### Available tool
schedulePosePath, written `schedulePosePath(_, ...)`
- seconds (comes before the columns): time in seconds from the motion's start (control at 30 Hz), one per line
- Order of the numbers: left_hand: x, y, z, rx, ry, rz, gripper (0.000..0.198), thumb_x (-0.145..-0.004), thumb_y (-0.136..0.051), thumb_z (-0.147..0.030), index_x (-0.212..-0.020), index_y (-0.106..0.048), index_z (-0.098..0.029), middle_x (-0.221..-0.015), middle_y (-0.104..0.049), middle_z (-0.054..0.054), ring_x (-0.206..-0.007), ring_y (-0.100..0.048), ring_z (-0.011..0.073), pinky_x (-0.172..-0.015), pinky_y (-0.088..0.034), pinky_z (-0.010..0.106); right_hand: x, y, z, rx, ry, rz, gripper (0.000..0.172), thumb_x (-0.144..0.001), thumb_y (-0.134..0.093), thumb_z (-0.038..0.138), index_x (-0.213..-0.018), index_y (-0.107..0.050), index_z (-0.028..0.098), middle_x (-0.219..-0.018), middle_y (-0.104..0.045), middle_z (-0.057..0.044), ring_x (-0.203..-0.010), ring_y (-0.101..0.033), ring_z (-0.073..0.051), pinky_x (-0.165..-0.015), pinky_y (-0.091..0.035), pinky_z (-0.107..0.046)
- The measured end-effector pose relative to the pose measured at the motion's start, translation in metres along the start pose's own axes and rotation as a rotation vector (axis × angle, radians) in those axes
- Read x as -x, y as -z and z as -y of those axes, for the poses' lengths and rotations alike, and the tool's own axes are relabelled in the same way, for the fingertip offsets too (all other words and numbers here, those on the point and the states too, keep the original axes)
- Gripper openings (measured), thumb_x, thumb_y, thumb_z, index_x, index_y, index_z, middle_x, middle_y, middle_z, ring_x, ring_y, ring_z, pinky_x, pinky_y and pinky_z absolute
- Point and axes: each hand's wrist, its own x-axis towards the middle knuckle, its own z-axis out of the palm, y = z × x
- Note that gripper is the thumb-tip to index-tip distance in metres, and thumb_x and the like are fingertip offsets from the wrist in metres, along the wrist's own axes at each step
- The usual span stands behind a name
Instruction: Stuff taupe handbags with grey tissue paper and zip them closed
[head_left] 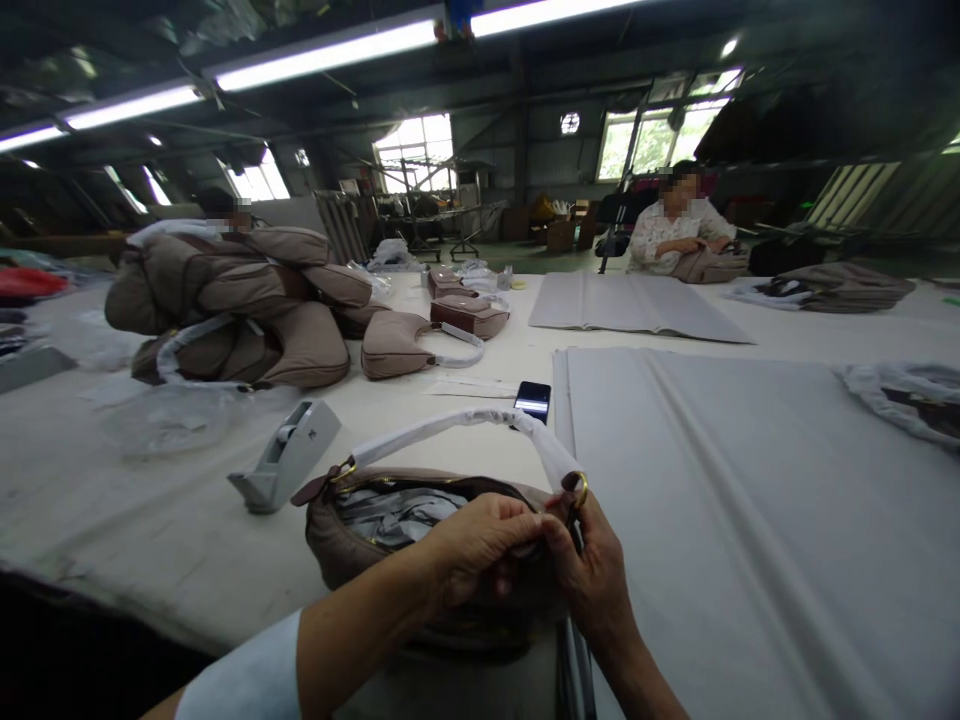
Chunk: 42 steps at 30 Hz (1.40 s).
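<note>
A: Whereabouts of the bag (337,545)?

B: Right under both hands, on the near part of the table (161,510), with its mouth unzipped and grey stuffing (397,512) showing just beyond the left wrist

A: And the strap (442,424)?

B: Wrapped in white, arching beyond the hands and down to a gold ring (583,488) at the top of the right hand (600,560)

A: State of the hands?

B: With the left hand (476,540), pinching at the bag's right end; with the right, gripping that same end just below the ring. Close together at the fingertips, too close to tell which part lies between

A: Step in hand, then?

B: By the look of it, fine finger work on some small fitting near the ring

A: Called for next?

B: Probably a steady hold with the right, a firm pinch with the left, and no snagging of the wrapping

A: Farther out?

B: Straight beyond the hands, a phone (533,400); left of them, a tape dispenser (289,455); right of them, a wide grey sheet (757,500); far beyond the left, a heap of bags (311,345); far beyond the right, a co-worker (660,235)
</note>
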Motion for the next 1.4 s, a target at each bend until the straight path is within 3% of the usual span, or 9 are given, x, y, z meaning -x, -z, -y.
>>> schedulePosePath(0.13, 0.003, -0.004, -0.007, -0.283, -0.042, -0.041, 0.023, -0.071, -0.055, -0.037, -0.07, -0.048, -0.016, -0.054, -0.047, -0.003, -0.042, -0.042, 0.0077, -0.034, -0.035, 0.016, 0.006, -0.005, -0.006, 0.008, 0.074, -0.108, 0.033, -0.081, -0.052, 0.051, -0.087, -0.052, 0.019, -0.075, -0.05, 0.0, -0.068, -0.05, -0.015, -0.061, -0.043, -0.026)
schedulePosePath(0.23, 0.008, -0.003, -0.01, -0.467, -0.116, -0.11, 0.019, -0.079, -0.043, -0.036, -0.075, -0.043, -0.018, -0.049, -0.046, -0.005, -0.036, -0.042, 0.009, -0.032, -0.03, 0.017, 0.009, -0.007, -0.008, 0.014, 0.075, -0.149, 0.032, -0.08, -0.056, 0.048, -0.092, -0.053, 0.019, -0.08, -0.053, -0.001, -0.073, -0.052, -0.016, -0.065, -0.045, -0.026)
schedulePosePath(0.47, 0.018, -0.005, -0.014, -0.23, 0.013, -0.028, 0.02, -0.071, -0.052, -0.03, -0.063, -0.041, -0.017, -0.051, -0.032, -0.008, -0.039, -0.024, 0.0038, -0.037, -0.019, 0.018, 0.018, -0.008, -0.002, 0.007, 0.006, -0.102, 0.034, -0.077, -0.06, 0.049, -0.093, -0.054, 0.02, -0.077, -0.06, -0.001, -0.064, -0.056, -0.015, -0.059, -0.045, -0.025)
schedulePosePath(0.63, 0.023, 0.006, -0.006, -0.983, -0.249, -0.31, 0.024, -0.081, -0.049, -0.033, -0.064, -0.05, -0.015, -0.059, -0.05, 0.0, -0.057, -0.044, 0.0133, -0.052, -0.026, 0.025, 0.015, -0.008, 0.009, -0.018, -0.057, -0.265, 0.034, -0.076, -0.06, 0.051, -0.083, -0.054, 0.019, -0.07, -0.06, 0.0, -0.063, -0.056, -0.014, -0.059, -0.044, -0.023)
schedulePosePath(0.83, 0.046, 0.037, 0.022, -1.487, -0.119, -0.539, 0.019, -0.089, -0.041, -0.026, -0.088, -0.058, -0.017, -0.089, -0.062, 0.009, -0.083, -0.058, 0.0265, -0.065, -0.039, 0.033, 0.007, -0.01, 0.012, 0.116, -0.081, -0.318, 0.041, -0.076, -0.057, 0.058, -0.084, -0.056, 0.018, -0.076, -0.063, -0.005, -0.068, -0.058, -0.018, -0.064, -0.043, -0.026)
schedulePosePath(1.0, 0.055, 0.066, 0.034, -1.395, -0.206, -0.741, 0.017, -0.088, -0.042, -0.022, -0.08, -0.056, -0.014, -0.089, -0.059, 0.01, -0.088, -0.054, 0.0258, -0.076, -0.039, 0.036, 0.014, -0.038, 0.023, 0.244, 0.071, -0.19, 0.045, -0.078, -0.051, 0.063, -0.078, -0.054, 0.018, -0.067, -0.059, -0.004, -0.059, -0.055, -0.018, -0.057, -0.04, -0.028)
schedulePosePath(1.2, 0.049, 0.081, 0.033, -1.298, -0.31, -0.479, 0.019, -0.09, -0.041, -0.025, -0.077, -0.052, -0.017, -0.072, -0.059, -0.002, -0.067, -0.055, 0.0106, -0.062, -0.039, 0.019, 0.026, -0.045, 0.034, 0.153, 0.184, -0.114, 0.036, -0.079, -0.056, 0.054, -0.078, -0.048, 0.02, -0.061, -0.056, 0.001, -0.05, -0.053, -0.012, -0.05, -0.041, -0.022)
schedulePosePath(1.27, 0.046, 0.081, 0.033, -1.332, -0.343, -0.471, 0.017, -0.088, -0.042, -0.024, -0.077, -0.052, -0.016, -0.075, -0.06, 0.0, -0.071, -0.055, 0.0123, -0.065, -0.04, 0.021, 0.026, -0.039, 0.031, 0.154, 0.199, -0.099, 0.031, -0.08, -0.058, 0.049, -0.079, -0.047, 0.02, -0.059, -0.055, 0.003, -0.046, -0.052, -0.011, -0.047, -0.041, -0.021)
schedulePosePath(1.4, 0.045, 0.098, 0.032, -1.435, -0.367, -0.644, 0.014, -0.086, -0.042, -0.02, -0.081, -0.054, -0.014, -0.089, -0.059, 0.01, -0.089, -0.051, 0.024, -0.082, -0.038, 0.038, 0.034, -0.037, 0.032, 0.217, 0.355, -0.098, 0.021, -0.083, -0.057, 0.037, -0.077, -0.047, 0.02, -0.055, -0.05, 0.004, -0.042, -0.048, -0.01, -0.045, -0.038, -0.022)
